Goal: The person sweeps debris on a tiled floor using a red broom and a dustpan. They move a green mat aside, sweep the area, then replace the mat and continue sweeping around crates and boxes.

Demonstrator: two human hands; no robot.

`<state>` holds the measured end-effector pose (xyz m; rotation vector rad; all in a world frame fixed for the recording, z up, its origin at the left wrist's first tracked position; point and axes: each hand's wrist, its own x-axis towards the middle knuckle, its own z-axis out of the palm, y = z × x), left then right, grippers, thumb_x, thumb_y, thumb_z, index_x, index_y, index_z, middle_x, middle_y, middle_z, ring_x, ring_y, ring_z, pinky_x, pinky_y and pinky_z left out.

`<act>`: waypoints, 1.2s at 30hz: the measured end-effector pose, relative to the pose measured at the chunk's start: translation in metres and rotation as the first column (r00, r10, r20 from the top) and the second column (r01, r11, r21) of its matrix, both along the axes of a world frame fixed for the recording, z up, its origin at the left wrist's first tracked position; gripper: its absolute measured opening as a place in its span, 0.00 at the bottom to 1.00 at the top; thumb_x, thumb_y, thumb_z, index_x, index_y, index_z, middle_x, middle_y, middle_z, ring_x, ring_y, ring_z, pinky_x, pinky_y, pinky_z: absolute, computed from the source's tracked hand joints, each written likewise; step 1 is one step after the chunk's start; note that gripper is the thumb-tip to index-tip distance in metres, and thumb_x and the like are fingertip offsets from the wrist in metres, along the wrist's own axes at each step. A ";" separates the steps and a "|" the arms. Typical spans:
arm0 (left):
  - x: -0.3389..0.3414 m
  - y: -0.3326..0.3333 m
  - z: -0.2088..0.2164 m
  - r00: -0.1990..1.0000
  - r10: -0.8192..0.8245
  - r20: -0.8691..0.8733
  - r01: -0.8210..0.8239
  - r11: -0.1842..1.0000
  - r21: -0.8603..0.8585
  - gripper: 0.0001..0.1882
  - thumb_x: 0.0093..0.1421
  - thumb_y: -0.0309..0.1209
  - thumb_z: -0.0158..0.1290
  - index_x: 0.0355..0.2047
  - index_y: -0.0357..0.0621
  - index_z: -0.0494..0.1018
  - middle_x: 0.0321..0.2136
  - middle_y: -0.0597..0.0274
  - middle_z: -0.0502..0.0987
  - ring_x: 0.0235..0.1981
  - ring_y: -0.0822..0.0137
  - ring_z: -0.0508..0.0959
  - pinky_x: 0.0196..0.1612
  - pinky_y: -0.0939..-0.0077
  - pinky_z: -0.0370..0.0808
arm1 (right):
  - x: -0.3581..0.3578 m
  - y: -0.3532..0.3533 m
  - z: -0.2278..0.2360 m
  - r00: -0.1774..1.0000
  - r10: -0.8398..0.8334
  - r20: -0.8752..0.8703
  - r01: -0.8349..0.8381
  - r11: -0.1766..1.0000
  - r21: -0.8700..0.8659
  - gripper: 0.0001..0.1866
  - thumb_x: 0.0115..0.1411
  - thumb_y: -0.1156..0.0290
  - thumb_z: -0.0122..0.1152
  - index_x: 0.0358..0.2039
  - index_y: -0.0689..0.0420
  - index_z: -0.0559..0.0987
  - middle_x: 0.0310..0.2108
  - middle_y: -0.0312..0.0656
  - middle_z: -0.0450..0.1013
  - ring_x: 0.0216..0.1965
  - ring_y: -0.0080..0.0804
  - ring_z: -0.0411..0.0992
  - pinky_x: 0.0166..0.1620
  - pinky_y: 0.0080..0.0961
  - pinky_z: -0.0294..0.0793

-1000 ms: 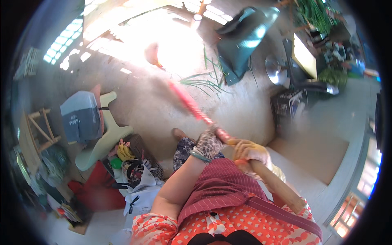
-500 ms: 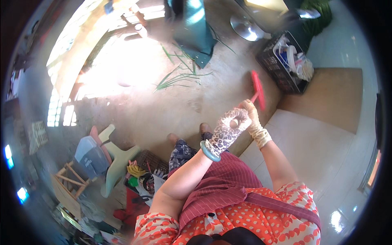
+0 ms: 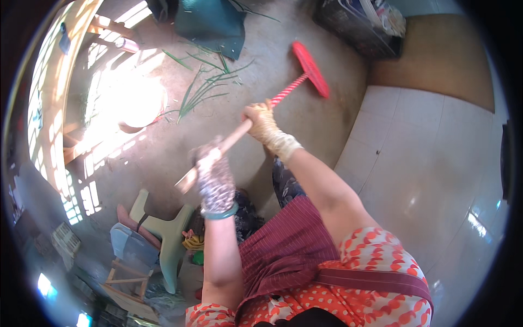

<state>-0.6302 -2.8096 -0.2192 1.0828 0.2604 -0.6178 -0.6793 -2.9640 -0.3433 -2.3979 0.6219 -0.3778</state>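
We hold a long-handled broom [image 3: 256, 117] with both gloved hands. The left hand [image 3: 215, 180] wears a patterned glove; its fingers are clamped around the pale wooden upper end of the handle, near the centre of the view. The right hand [image 3: 262, 121] wears a yellowish glove; its fingers are clamped around the handle further down, where the wood meets the red-and-white striped section. The right hand sits at about 1 o'clock from the left hand, and the two are near each other but apart.

The handle runs on a diagonal from 7 o'clock to 1 o'clock. The red broom head [image 3: 310, 68] lies at the far end, at 1 o'clock from the right hand, resting on the bare concrete floor [image 3: 305, 125].

Loose green leaves [image 3: 204, 90] lie scattered on the concrete at 10 o'clock from the right hand, well apart from the broom head. A teal object [image 3: 210, 24] sits beyond the leaves at 11 o'clock. A dark crate [image 3: 359, 24] with mixed contents stands at 1 o'clock from the broom head. White floor tiles [image 3: 430, 163] cover the area at 3 o'clock. A pale green plastic stool [image 3: 166, 231] stands at 8 o'clock from the left hand, with a blue-grey item [image 3: 131, 248] just beside it.
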 end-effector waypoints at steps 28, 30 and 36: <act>0.061 0.306 0.156 0.336 -0.776 -0.534 -0.409 -0.630 0.660 0.12 0.52 0.26 0.44 0.38 0.44 0.68 0.27 0.63 0.68 0.32 0.64 0.69 0.42 0.73 0.66 | 0.081 0.324 0.058 0.916 0.399 -0.038 -0.356 0.854 0.379 0.10 0.42 0.60 0.62 0.22 0.50 0.73 0.26 0.40 0.70 0.33 0.41 0.70 0.38 0.36 0.66; 0.061 0.345 0.182 0.405 -0.847 -0.345 -0.470 -0.517 0.716 0.11 0.55 0.26 0.42 0.39 0.44 0.68 0.27 0.62 0.67 0.32 0.63 0.69 0.47 0.72 0.65 | 0.111 0.361 0.080 0.853 0.521 -0.021 -0.470 0.785 0.404 0.11 0.40 0.59 0.62 0.22 0.49 0.74 0.26 0.39 0.70 0.34 0.40 0.70 0.39 0.36 0.66; 0.052 0.376 0.238 0.607 -0.528 -0.595 -0.248 -0.836 0.488 0.13 0.58 0.26 0.43 0.44 0.48 0.68 0.40 0.64 0.70 0.42 0.67 0.71 0.55 0.72 0.63 | 0.112 0.382 0.145 0.811 0.574 0.111 -0.580 0.766 0.278 0.08 0.44 0.66 0.58 0.26 0.52 0.74 0.28 0.39 0.70 0.34 0.38 0.71 0.36 0.34 0.68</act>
